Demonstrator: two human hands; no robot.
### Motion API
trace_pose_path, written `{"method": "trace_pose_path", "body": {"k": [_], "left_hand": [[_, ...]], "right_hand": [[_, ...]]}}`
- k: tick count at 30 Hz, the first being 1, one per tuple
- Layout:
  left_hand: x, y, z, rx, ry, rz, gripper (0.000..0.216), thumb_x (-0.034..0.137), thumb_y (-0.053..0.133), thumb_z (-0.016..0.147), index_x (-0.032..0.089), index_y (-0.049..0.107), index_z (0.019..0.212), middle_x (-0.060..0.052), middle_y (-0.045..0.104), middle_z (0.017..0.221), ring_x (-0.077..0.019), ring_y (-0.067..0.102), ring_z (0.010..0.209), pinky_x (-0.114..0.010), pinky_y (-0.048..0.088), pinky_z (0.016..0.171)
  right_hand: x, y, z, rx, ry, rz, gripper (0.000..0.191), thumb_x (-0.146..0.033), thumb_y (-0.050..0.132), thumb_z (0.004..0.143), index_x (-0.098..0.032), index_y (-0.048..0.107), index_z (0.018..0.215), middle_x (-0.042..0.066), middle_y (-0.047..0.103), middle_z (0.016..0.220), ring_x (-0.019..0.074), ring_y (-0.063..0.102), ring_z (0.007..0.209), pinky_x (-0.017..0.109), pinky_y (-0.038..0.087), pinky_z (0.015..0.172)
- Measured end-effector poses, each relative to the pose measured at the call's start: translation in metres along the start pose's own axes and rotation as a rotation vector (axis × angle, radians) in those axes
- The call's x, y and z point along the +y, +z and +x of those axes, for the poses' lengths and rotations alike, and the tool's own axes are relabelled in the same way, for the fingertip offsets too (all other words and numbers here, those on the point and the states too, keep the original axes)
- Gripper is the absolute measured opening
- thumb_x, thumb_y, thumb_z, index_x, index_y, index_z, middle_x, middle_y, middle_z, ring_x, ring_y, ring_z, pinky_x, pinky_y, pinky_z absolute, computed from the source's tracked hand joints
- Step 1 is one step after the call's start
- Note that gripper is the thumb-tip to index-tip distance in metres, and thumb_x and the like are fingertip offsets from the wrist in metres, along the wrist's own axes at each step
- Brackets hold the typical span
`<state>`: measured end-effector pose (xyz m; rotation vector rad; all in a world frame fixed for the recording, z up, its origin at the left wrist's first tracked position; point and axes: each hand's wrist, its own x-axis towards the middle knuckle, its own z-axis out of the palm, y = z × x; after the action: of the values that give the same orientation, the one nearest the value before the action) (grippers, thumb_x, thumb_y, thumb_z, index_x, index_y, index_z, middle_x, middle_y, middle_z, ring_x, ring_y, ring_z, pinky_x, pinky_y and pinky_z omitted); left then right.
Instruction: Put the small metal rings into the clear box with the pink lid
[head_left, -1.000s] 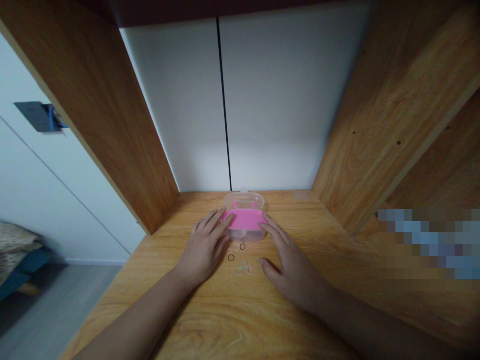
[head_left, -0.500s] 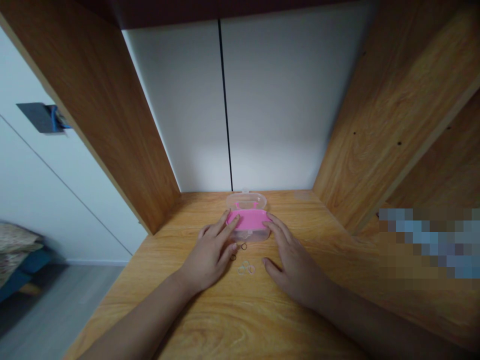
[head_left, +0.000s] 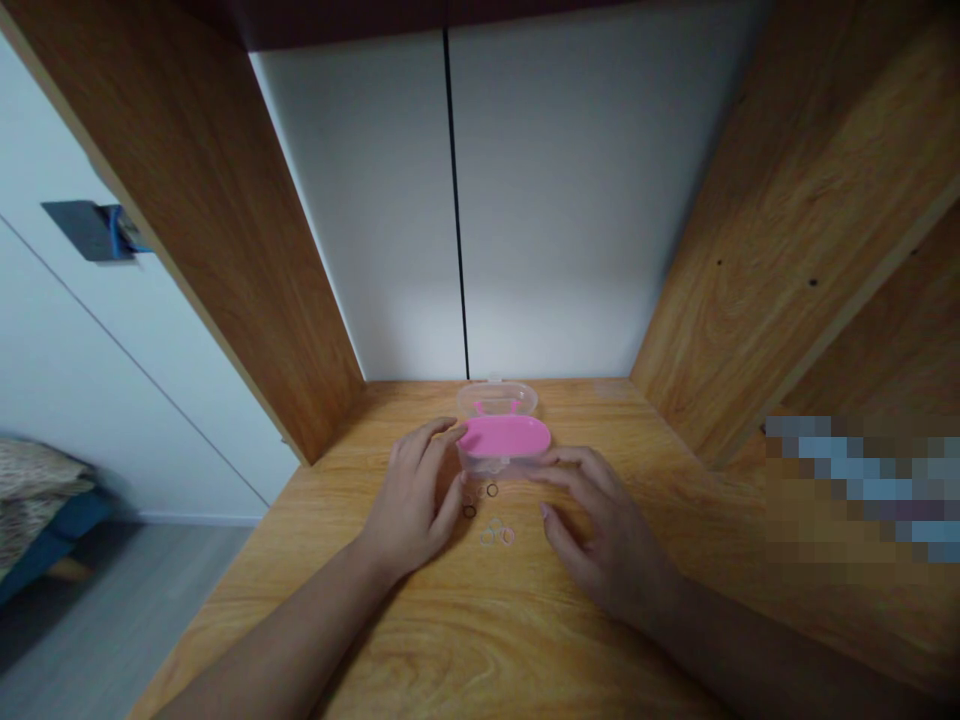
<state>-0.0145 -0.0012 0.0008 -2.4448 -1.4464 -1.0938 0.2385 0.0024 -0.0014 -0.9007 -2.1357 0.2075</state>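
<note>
A clear plastic box [head_left: 480,465] stands on the wooden desktop, its transparent lid [head_left: 496,400] tipped back. Inside its top sits a pink oval tray [head_left: 506,437]. My left hand [head_left: 412,500] is at the box's left end, fingers apart, fingertips at the tray's left rim. Close to the front right corner is my right hand [head_left: 607,530], its fingers loosely bent and spread. Whether those fingertips touch the box I cannot tell. Between the hands lie several small thin rings, among them a dark ring [head_left: 492,490] and a pink ring [head_left: 508,536].
Wooden side panels rise at left [head_left: 225,250] and right [head_left: 735,260] of the desktop [head_left: 465,640]. A white back panel [head_left: 555,200] closes the far side. Beyond the left panel, patterned cloth [head_left: 37,495] shows above the grey floor [head_left: 142,600].
My right hand has drawn back from the tray's right rim to the box's front right. My left fingers have slid off the tray's surface to its left edge, uncovering more pink.
</note>
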Motion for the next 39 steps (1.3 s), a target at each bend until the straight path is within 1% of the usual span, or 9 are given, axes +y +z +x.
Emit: {"method": "trace_pose_path", "body": {"k": [2, 5, 8, 13, 16, 24, 31, 36, 39], "left_hand": [[0.003, -0.003, 0.001, 0.034, 0.053, -0.031, 0.027, 0.021, 0.053, 0.092, 0.015, 0.059, 0.118, -0.016, 0.061, 0.117, -0.029, 0.056, 0.112, -0.045, 0.046, 0.096], [0.008, -0.004, 0.002, -0.109, 0.204, -0.111, 0.012, 0.019, 0.054, 0.091, 0.017, 0.063, 0.097, -0.01, 0.064, 0.095, -0.0241, 0.059, 0.09, -0.037, 0.049, 0.081], [0.014, 0.0, 0.003, -0.281, 0.305, -0.188, 0.014, 0.017, 0.052, 0.092, 0.019, 0.065, 0.097, -0.008, 0.068, 0.094, -0.0216, 0.06, 0.088, -0.035, 0.049, 0.08], [0.018, 0.003, 0.002, -0.388, 0.265, -0.157, 0.009, 0.025, 0.057, 0.091, 0.019, 0.065, 0.091, -0.006, 0.068, 0.088, -0.0225, 0.062, 0.087, -0.036, 0.049, 0.08], [0.018, 0.003, 0.001, -0.42, 0.23, -0.17, 0.011, 0.025, 0.06, 0.09, 0.02, 0.065, 0.098, -0.006, 0.07, 0.095, -0.023, 0.063, 0.093, -0.036, 0.049, 0.085], [0.02, 0.004, 0.001, -0.426, 0.265, -0.171, 0.01, 0.025, 0.06, 0.091, 0.02, 0.069, 0.09, -0.005, 0.067, 0.089, -0.022, 0.062, 0.088, -0.036, 0.047, 0.08], [0.021, 0.003, 0.001, -0.406, 0.291, -0.235, 0.009, 0.022, 0.059, 0.091, 0.02, 0.068, 0.092, -0.005, 0.07, 0.09, -0.021, 0.063, 0.089, -0.036, 0.048, 0.082], [0.021, 0.004, 0.001, -0.277, 0.334, -0.238, 0.012, 0.02, 0.058, 0.093, 0.02, 0.07, 0.096, -0.007, 0.071, 0.095, -0.0207, 0.065, 0.093, -0.036, 0.051, 0.083], [0.019, 0.005, 0.001, -0.174, 0.353, -0.276, 0.012, 0.017, 0.059, 0.094, 0.02, 0.069, 0.099, -0.007, 0.074, 0.099, -0.0191, 0.067, 0.095, -0.035, 0.053, 0.086]], "right_hand": [[-0.004, 0.0, -0.001, -0.118, -0.064, 0.006, 0.025, -0.009, 0.054, 0.089, -0.023, 0.065, 0.107, 0.007, 0.064, 0.101, 0.0246, 0.059, 0.098, 0.043, 0.049, 0.085], [-0.009, 0.001, 0.0, -0.286, -0.054, -0.013, 0.017, -0.013, 0.058, 0.091, -0.022, 0.069, 0.101, 0.005, 0.064, 0.092, 0.024, 0.058, 0.092, 0.04, 0.047, 0.08], [-0.011, 0.002, 0.002, -0.35, -0.009, -0.046, 0.013, -0.018, 0.062, 0.092, -0.022, 0.071, 0.1, 0.006, 0.064, 0.096, 0.0242, 0.057, 0.094, 0.039, 0.047, 0.082], [-0.007, 0.004, 0.003, -0.374, -0.002, -0.019, 0.012, -0.016, 0.063, 0.092, -0.023, 0.073, 0.095, 0.005, 0.063, 0.097, 0.0232, 0.057, 0.096, 0.038, 0.048, 0.085], [-0.005, 0.006, 0.003, -0.364, 0.019, 0.034, 0.009, -0.016, 0.065, 0.091, -0.022, 0.07, 0.095, 0.005, 0.064, 0.099, 0.0233, 0.057, 0.099, 0.039, 0.047, 0.089], [-0.008, 0.004, 0.002, -0.331, -0.003, 0.103, 0.007, -0.013, 0.064, 0.089, -0.02, 0.066, 0.087, 0.005, 0.066, 0.094, 0.0224, 0.06, 0.094, 0.037, 0.047, 0.084], [-0.005, 0.003, 0.002, -0.159, 0.08, 0.197, 0.008, -0.017, 0.062, 0.088, -0.021, 0.065, 0.081, 0.003, 0.068, 0.081, 0.019, 0.063, 0.079, 0.033, 0.048, 0.075], [-0.003, 0.003, 0.003, -0.093, 0.173, 0.209, 0.008, -0.021, 0.062, 0.088, -0.022, 0.069, 0.093, 0.002, 0.071, 0.081, 0.0177, 0.065, 0.073, 0.029, 0.05, 0.067], [-0.002, 0.003, 0.004, -0.099, 0.144, 0.244, 0.016, -0.021, 0.06, 0.092, -0.024, 0.073, 0.101, 0.004, 0.075, 0.092, 0.0184, 0.068, 0.082, 0.03, 0.054, 0.074]]}}
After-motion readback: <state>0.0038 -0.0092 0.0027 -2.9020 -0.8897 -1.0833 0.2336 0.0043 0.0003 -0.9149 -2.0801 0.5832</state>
